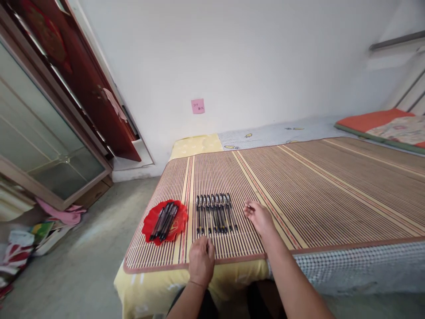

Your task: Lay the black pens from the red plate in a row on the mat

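Note:
A row of several black-capped clear pens (215, 212) lies side by side on the striped bamboo mat (272, 190). More dark pens (165, 220) are heaped in a red scalloped plate (181, 219) to the left of the row. My left hand (202, 259) is closed in a loose fist just below the row, near the mat's front edge; no pen sticks out of it. To the right of the row, my right hand (258, 215) is over the mat with its fingers loosely bent and apart, and I see nothing in it.
The mat covers a bed with a yellow and blue sheet (195, 145). Folded orange bedding (372, 120) lies at the far right. A pink note (198, 106) is stuck to the white wall. At the left are a glass-panelled door (49, 128) and clutter on the floor.

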`<state>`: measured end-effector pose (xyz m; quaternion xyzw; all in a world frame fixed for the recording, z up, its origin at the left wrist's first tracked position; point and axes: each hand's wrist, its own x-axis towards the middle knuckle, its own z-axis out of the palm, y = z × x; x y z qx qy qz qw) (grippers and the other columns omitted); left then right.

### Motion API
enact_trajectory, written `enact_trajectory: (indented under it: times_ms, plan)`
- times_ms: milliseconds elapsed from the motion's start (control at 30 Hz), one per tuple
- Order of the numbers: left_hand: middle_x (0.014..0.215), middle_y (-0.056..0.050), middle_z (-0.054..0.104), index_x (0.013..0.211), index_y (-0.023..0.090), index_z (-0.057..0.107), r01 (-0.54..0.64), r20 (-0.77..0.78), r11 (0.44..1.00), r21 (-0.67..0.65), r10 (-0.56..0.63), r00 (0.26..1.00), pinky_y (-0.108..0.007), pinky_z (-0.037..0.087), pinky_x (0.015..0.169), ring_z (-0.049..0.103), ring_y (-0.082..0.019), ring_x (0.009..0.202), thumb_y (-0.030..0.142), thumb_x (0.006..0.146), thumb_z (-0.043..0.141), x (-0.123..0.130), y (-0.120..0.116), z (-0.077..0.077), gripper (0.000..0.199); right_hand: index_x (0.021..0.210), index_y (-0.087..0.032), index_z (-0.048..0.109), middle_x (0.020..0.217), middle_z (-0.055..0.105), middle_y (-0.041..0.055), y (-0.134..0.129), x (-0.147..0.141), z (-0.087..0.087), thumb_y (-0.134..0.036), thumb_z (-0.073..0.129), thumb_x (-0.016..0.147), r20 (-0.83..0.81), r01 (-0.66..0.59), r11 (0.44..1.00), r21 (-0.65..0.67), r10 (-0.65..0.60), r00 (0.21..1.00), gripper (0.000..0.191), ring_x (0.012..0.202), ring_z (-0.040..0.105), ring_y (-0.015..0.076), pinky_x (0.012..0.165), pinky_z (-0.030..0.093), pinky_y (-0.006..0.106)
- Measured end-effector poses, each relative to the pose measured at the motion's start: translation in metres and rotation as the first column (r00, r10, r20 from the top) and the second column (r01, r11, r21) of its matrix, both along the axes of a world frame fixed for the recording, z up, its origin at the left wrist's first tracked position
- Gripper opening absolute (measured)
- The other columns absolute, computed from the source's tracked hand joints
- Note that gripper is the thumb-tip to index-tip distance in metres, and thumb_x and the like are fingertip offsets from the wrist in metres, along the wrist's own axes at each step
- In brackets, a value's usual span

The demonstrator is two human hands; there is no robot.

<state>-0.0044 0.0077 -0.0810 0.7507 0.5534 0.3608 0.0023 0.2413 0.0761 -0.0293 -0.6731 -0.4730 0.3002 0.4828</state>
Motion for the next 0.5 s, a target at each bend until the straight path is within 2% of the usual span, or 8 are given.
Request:
enact_trajectory:
  times_ms: [133,267,400,500]
  plan:
    - [0.067,-0.001,0.056,0.07,0.025,0.044,-0.001,-0.003,1.0,0.021,0.001,1.0,-0.033,0.039,0.065,0.056,-0.02,0.067,0.019,0.099,0.043,0.0,0.0,0.001,0.03,0.082,-0.018,0.065,0.07,0.066,0.0038,-0.009,-0.007,0.003,-0.037,0.057,0.085,0.036,-0.057,0.996,-0.072,0.06,0.998,0.02,0.06,0.06,0.0167,0.054,0.043,0.026]
    - [0.066,-0.001,0.056,0.07,0.024,0.046,-0.001,-0.002,0.999,0.04,0.001,1.0,-0.032,0.039,0.064,0.056,-0.019,0.065,0.018,0.099,0.044,0.001,0.0,0.004,0.03,0.065,-0.019,0.059,0.067,0.063,0.0035,-0.005,-0.022,0.008,-0.029,0.068,0.078,0.203,-0.078,0.978,-0.196,0.118,0.972,0.019,0.065,0.06,0.018,0.058,0.037,0.027]
    - [0.065,-0.001,0.056,0.069,0.024,0.046,-0.014,-0.006,0.999,0.051,0.014,1.0,-0.031,0.039,0.063,0.056,-0.019,0.064,0.018,0.099,0.045,0.002,0.0,0.005,0.03,0.063,-0.019,0.058,0.072,0.066,0.008,0.001,-0.028,0.011,-0.024,0.07,0.074,0.303,-0.064,0.957,-0.282,0.152,0.941,0.017,0.076,0.064,0.0232,0.063,0.037,0.029]
    - [0.065,-0.001,0.056,0.069,0.024,0.046,-0.016,-0.008,0.998,0.053,0.017,1.0,-0.031,0.04,0.064,0.056,-0.019,0.064,0.017,0.099,0.044,0.002,-0.001,0.005,0.03,0.065,-0.018,0.059,0.076,0.068,0.012,0.004,-0.024,0.01,-0.02,0.071,0.07,0.306,-0.041,0.948,-0.315,0.142,0.941,0.013,0.081,0.066,0.0267,0.065,0.038,0.031]
